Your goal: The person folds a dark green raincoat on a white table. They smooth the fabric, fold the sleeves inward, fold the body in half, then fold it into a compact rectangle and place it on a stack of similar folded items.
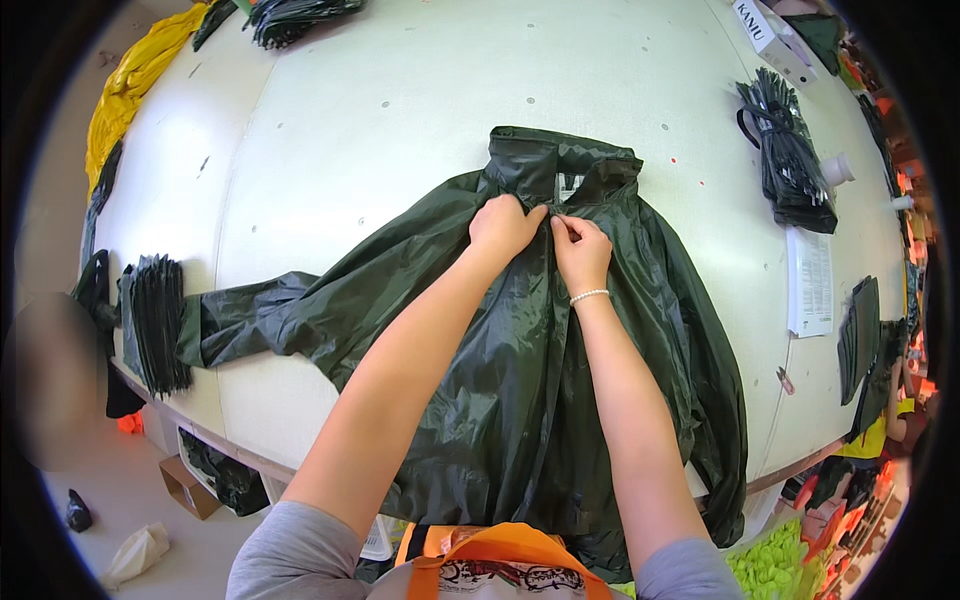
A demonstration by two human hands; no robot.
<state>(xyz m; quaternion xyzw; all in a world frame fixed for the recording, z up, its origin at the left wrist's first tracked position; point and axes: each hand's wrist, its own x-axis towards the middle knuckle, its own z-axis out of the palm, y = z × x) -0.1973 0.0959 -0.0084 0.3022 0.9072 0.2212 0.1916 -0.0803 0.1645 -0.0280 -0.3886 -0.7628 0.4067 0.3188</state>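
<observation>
A shiny dark green rain jacket (490,400) lies front up on the white table, its collar (525,160) toward the far side. One sleeve stretches out to the left; the other hangs down along the right. My left hand (505,228) is closed on the front edge just below the collar, fingertips partly hidden. Close beside it, my right hand (583,250) pinches the same front opening between thumb and fingers. What fastening sits between the fingertips is too small to make out. A pale label (568,188) shows inside the neck.
A stack of dark pieces (155,325) sits by the left cuff. To the right are a tied dark bundle (785,160), paper sheets (812,290), small thread snips (785,380) and a white box (770,40). Yellow fabric (140,80) drapes over the far left edge.
</observation>
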